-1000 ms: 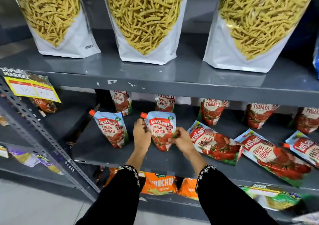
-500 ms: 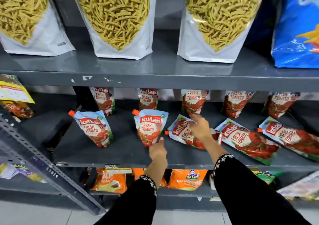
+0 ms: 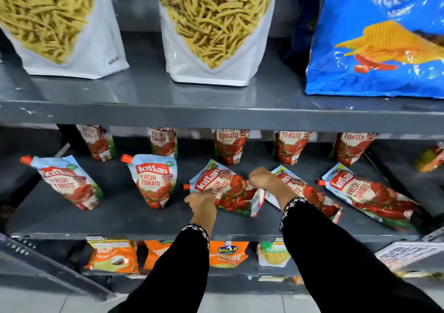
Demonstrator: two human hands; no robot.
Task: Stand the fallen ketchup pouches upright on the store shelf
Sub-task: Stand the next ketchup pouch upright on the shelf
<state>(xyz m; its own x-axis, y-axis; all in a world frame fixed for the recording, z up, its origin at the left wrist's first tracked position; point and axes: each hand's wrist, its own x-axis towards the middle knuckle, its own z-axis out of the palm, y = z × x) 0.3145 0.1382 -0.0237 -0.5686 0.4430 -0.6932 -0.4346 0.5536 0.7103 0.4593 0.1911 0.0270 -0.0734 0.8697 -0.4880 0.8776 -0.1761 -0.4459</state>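
Fingers of both hands pinch the fallen ketchup pouch [image 3: 224, 188] lying flat on the shelf [image 3: 120, 219] — left hand [image 3: 200, 201] near its spout end, right hand [image 3: 260, 177] at its upper edge — apparently placed to tip it upright.

Both arms reach forward in black sleeves. The left hand [image 3: 200, 201] is curled, fingers pinched. The right hand [image 3: 263, 177] is fisted, slightly farther forward.
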